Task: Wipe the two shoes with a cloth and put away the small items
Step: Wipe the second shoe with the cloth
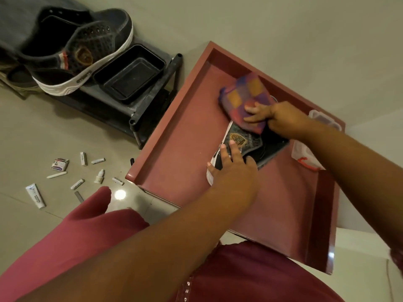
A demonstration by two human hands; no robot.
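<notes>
The shoe (244, 142) being wiped is lying in the middle of the red tray (174, 118), and most of it is hiding under the checked cloth (244, 99) and both hands; only its crest patch, white sole edge and dark opening are showing. The right hand (272, 118) is reaching in from the tray's far side, fingers curling over the cloth and pressing it onto the shoe's toe end. The left hand (231, 168) is coming from the tray's near side, fingers spread and bending around the heel and sole, gripping it. The second shoe (74, 53) is sitting on a black rack (148, 110) left of the tray, beside a black container (130, 73). On the floor left of the tray's near corner, the small items are lying scattered: a tube (36, 196), a dropper bottle (99, 176), a small packet (60, 165) and several sticks too small to identify. Clear plastic containers (305, 155) at the tray's right edge are partly hiding behind the right forearm.
</notes>
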